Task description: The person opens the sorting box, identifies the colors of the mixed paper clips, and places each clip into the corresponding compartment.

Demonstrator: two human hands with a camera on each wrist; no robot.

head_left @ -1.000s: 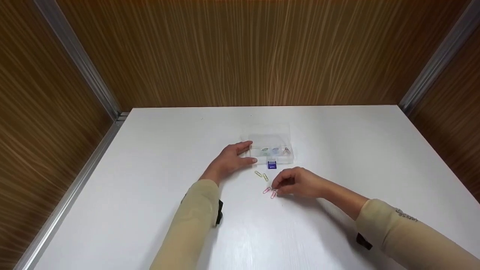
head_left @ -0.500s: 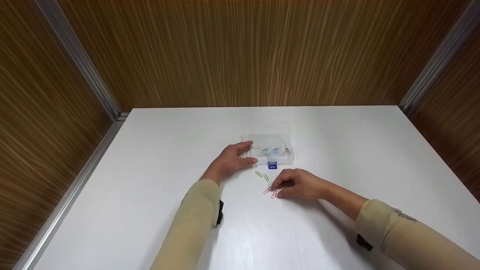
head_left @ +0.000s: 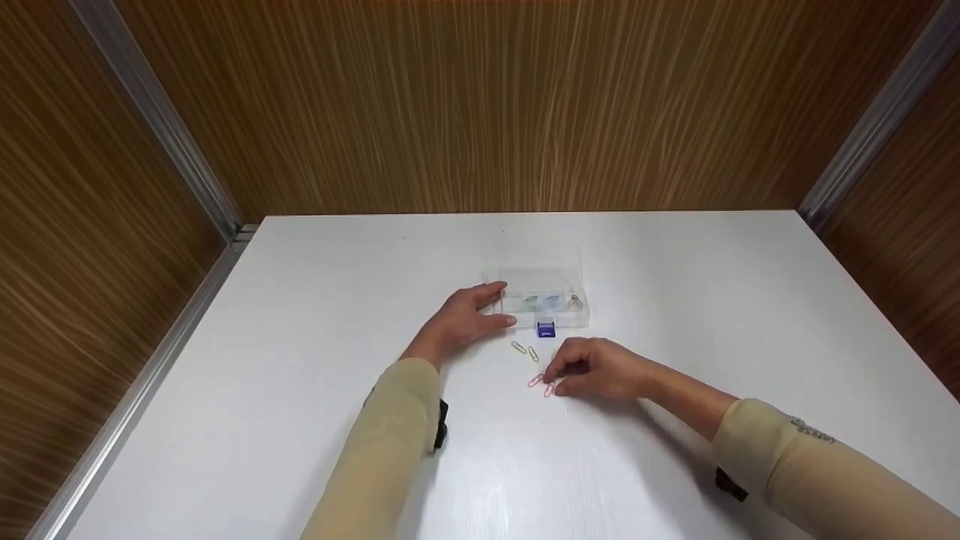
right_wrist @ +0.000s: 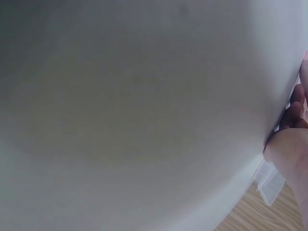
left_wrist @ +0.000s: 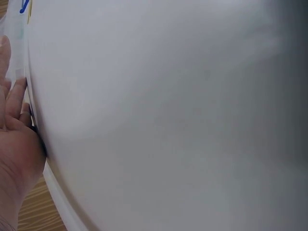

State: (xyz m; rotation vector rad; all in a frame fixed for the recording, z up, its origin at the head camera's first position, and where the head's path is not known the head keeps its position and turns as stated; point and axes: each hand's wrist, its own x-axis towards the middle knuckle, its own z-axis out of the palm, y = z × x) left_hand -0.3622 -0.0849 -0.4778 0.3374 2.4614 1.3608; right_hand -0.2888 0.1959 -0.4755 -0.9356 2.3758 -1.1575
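Observation:
A clear plastic box (head_left: 510, 320) with a blue latch (head_left: 546, 329) stands with its lid raised. Green, blue and reddish items lie in its compartments, too small to identify. My left hand (head_left: 466, 313) holds the box's left end, thumb along the front and fingers behind. In front of the latch lie two yellow-green paper clips (head_left: 519, 347). Closer to me are two pink paper clips (head_left: 535, 381). At them is my right hand (head_left: 604, 369), fingers bent, with index finger and thumb apart. Its fingertips are at the pink clips; contact is too small to make out.
The white table (head_left: 315, 315) is bounded by a wood-grain back panel (head_left: 480, 112) and side panels with metal corner posts. Black straps (head_left: 440, 425) sit at the sleeves. Both wrist views mostly show blurred white tabletop.
Little has changed. The right index finger and thumb have shifted slightly beside the pink paper clips, which still lie on the table. The left hand stays on the box.

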